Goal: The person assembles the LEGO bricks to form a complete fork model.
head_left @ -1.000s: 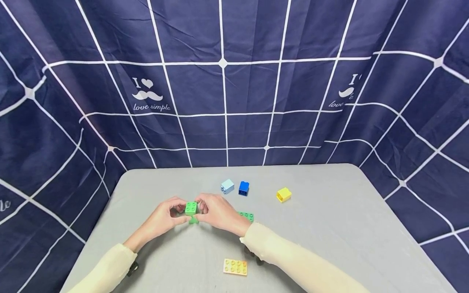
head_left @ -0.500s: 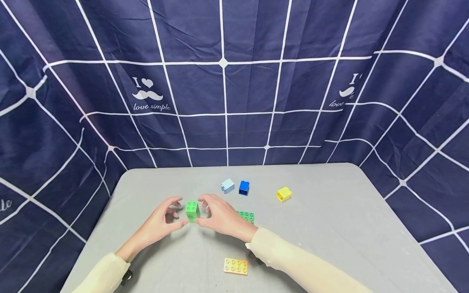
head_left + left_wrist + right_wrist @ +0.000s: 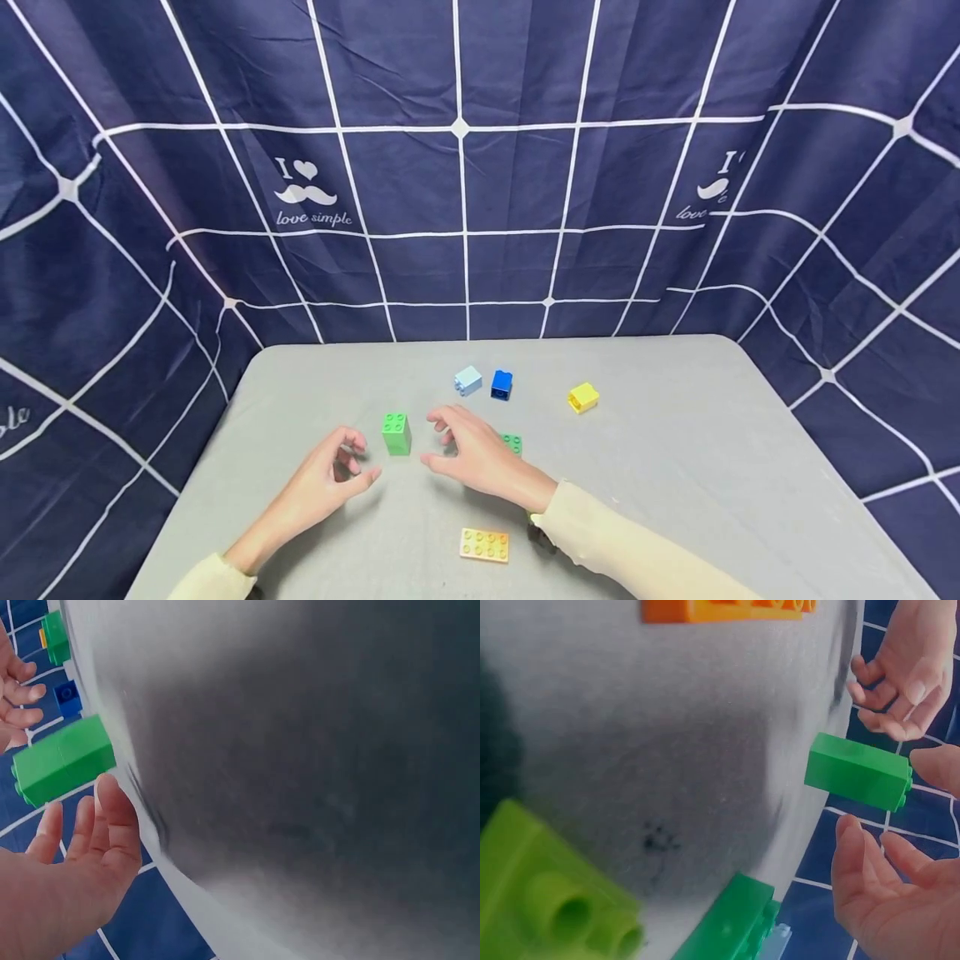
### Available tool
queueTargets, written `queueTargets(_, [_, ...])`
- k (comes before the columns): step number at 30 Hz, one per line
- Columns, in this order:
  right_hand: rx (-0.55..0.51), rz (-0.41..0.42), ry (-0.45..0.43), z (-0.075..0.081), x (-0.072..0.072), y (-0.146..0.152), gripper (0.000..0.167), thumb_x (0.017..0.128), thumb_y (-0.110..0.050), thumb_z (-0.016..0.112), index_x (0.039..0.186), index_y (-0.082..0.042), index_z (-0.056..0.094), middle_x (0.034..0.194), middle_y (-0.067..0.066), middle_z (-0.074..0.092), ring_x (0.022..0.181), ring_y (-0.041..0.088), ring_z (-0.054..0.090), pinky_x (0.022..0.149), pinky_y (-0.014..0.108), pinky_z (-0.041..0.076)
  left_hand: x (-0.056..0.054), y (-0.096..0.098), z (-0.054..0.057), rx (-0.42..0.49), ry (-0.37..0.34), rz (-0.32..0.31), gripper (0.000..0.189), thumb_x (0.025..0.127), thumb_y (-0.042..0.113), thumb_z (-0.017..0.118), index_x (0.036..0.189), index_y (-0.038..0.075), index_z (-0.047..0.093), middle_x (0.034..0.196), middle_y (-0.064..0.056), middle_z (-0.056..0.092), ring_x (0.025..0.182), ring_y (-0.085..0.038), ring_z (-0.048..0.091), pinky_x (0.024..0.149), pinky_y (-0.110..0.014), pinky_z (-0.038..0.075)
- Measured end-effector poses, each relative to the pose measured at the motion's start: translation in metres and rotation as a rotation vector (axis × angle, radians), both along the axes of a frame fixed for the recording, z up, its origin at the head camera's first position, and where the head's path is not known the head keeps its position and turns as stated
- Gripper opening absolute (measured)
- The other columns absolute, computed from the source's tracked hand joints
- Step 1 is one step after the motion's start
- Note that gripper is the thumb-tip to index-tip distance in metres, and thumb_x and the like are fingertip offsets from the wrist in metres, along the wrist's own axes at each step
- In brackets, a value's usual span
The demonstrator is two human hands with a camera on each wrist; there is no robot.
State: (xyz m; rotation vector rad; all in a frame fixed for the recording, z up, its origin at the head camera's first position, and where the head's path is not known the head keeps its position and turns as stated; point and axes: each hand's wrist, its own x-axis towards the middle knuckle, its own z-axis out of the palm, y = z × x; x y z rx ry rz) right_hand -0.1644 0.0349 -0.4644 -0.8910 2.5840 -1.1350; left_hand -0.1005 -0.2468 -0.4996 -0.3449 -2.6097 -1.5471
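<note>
Two bright green toy bricks form an upright stack [image 3: 397,437] on the table, its studded top facing up. To its left hovers my left hand [image 3: 322,475], thumb and fingers loosely bent around nothing. My right hand [image 3: 480,454] is on the other side, likewise apart from the stack and holding nothing. In the right wrist view a seam is hard to see on the green stack [image 3: 859,771], which lies between both hands. A darker green studded brick [image 3: 512,442] is partly hidden behind my right hand.
Farther back lie a light blue brick [image 3: 468,381], a blue brick [image 3: 502,385] and a yellow brick [image 3: 583,398]. Near the front is an orange-yellow studded brick [image 3: 484,546]. A lime brick [image 3: 525,885] sits by my right wrist, mostly covered by the sleeve in the head view.
Both hands were on the green bricks, pressing them together. They have let go and drawn apart, left hand leftward and nearer, right hand rightward. The stack stays standing.
</note>
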Motion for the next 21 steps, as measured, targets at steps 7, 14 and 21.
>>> queueTargets(7, [-0.043,0.014,0.027,-0.001,0.004,0.017,0.045,0.101,-0.025,0.079,0.139,-0.005,0.065,0.125,0.010,0.068,0.106,0.020,0.068,0.088,0.032,0.056,0.011,0.014,0.001,0.005,0.056,-0.135,0.018,0.096,0.010,0.083,0.103,0.016,0.068,0.091,0.006,0.067,0.078,-0.011,0.065,0.064,-0.029,0.055])
queueTargets(14, [-0.085,0.014,0.024,-0.004,0.010,0.034,0.035,0.101,-0.021,0.077,0.131,-0.004,0.069,0.122,0.009,0.069,0.100,0.017,0.069,0.089,0.037,0.059,0.019,0.037,0.000,0.020,0.083,-0.273,0.014,0.098,0.010,0.081,0.105,0.018,0.071,0.090,0.009,0.068,0.079,-0.010,0.065,0.065,-0.029,0.054])
queueTargets(21, [-0.091,0.012,0.020,-0.006,0.015,0.055,0.026,0.103,-0.020,0.075,0.125,-0.008,0.071,0.118,0.005,0.070,0.097,0.010,0.067,0.087,0.035,0.059,0.023,0.056,0.001,0.003,0.073,-0.315,0.014,0.098,0.016,0.082,0.108,0.015,0.073,0.097,0.010,0.069,0.083,-0.012,0.065,0.067,-0.031,0.055])
